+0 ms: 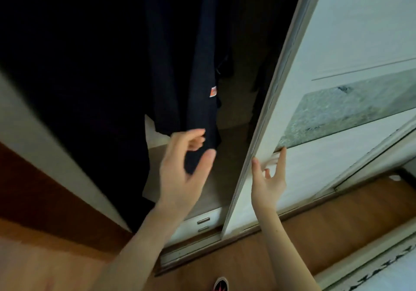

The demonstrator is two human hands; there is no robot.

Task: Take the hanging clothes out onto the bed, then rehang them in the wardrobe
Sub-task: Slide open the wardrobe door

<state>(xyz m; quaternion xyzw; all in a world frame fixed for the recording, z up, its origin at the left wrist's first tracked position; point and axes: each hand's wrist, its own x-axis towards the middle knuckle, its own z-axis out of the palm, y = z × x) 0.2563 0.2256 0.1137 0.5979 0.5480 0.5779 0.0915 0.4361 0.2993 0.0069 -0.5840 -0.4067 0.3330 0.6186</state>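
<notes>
A dark navy garment [186, 65] with a small orange tag hangs inside the open wardrobe. Its lower hem ends just above my left hand [183, 171]. That hand reaches into the opening with loosely curved fingers, thumb spread, holding nothing. My right hand [269, 178] rests with straight fingers on the edge of the white sliding door [315, 110]. More dark clothes fill the left of the wardrobe, hard to make out in the shadow.
The wardrobe floor holds a pale shelf and drawers with metal handles [203, 223]. A second white door [45, 151] stands at the left. The sliding track [191, 252] meets a wooden floor [292, 245]. A patterned white surface [382, 272] lies at the lower right.
</notes>
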